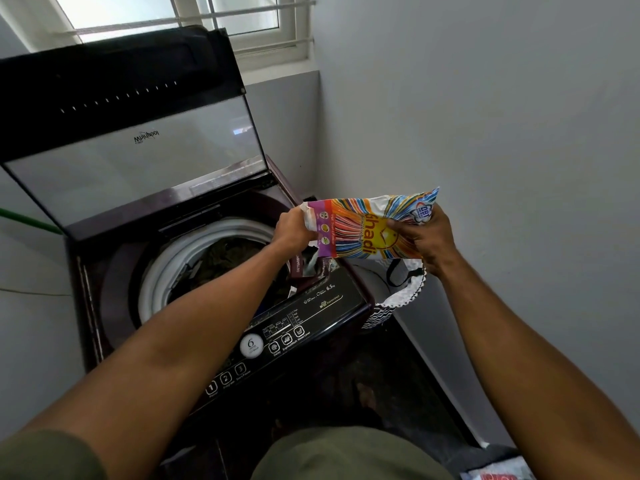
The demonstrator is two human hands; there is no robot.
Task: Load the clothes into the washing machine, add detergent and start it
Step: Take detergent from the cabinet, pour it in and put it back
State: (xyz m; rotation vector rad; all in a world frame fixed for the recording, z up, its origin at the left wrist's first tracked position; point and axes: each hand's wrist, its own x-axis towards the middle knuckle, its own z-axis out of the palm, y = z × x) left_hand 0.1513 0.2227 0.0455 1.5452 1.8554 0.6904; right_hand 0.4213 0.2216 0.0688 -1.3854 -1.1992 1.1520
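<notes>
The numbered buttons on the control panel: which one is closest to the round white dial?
Button 3, the rightmost of the three; buttons 1 and 2 sit farther from the dial.

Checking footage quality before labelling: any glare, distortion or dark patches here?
Head view: window is blown out; raised lid shows a pale reflection; wide-angle bends the wall edges; floor below the control panel is murky; detergent packet reads sharp.

Daylight enters through the window (194,19) at the top, which is overexposed to near white. It reflects as a pale sheen on the raised glass lid (138,161) of the washing machine. The walls are evenly lit, while the floor and lower machine front fall into deep shadow. Straight edges bow outward (wide-angle distortion). The near forearms look slightly soft.
</notes>
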